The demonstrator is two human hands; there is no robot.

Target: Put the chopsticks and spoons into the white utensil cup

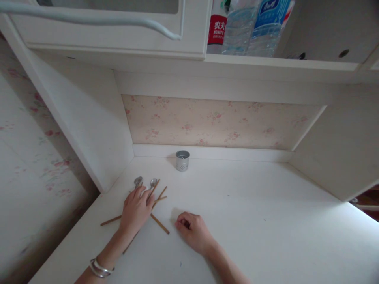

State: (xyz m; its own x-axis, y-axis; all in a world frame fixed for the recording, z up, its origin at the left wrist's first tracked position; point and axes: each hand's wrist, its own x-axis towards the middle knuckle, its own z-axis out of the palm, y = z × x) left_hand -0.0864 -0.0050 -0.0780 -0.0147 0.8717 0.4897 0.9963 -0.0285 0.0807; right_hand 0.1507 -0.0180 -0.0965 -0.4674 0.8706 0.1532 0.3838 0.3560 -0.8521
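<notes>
At left on the table (242, 205): crossed chopsticks (160, 223), long axes diagonal, and spoons (153, 182), bowls pointing away. Over them: left hand (137, 209), half-curled, hold indiscernible. Near them: right hand (194, 232), loosely fisted, nothing visible inside.

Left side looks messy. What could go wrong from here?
1. The chopsticks cross one another under and beside the left hand, so lifting one might drag or roll others.
2. The spoons lie just past that hand's fingers, partly hidden, so a blind grab could knock them.
3. The perforated cup stands upright; a stray bump might tip it.
</notes>
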